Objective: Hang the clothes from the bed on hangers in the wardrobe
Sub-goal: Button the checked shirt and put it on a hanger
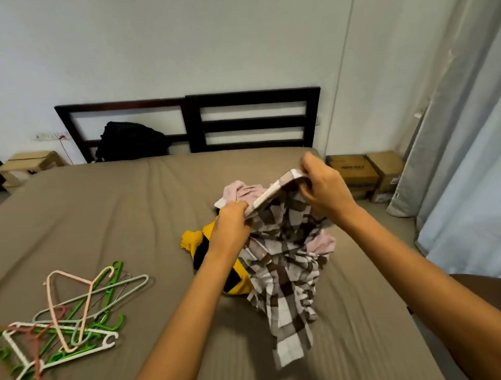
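1. The bed (95, 217) is my work surface. It carries all the task items, so nothing has to be fetched from elsewhere. The wardrobe is not in view.

2. I hold the checked shirt (282, 265) lifted above the bed, with its lower part hanging down onto the sheet. I judge this hold is for finding the collar or shoulder line, which a hanger must enter.

3. The remaining clothes lie in one heap directly behind and under the shirt: a pink garment (243, 190) and a yellow and black garment (196, 239). They wait on the bed, not yet hung.

4. The hangers (59, 325) lie in a tangled pile on the bed's left side, well apart from the clothes. They are near enough to pick up, but one will need freeing from the others.

5. Containers:
- Two cardboard boxes (361, 172) stand on the floor beside the bed's right side. Contents are not visible.
- One cardboard box (28, 165) stands at the left. Contents are not visible.
- A black bag (131, 139) leans against the headboard. Contents are hidden.

6. The left hand (231, 224) pinches the shirt's upper edge. The right hand (321, 187) curls round the same edge further along. The hands are apart, with the edge stretched between them.
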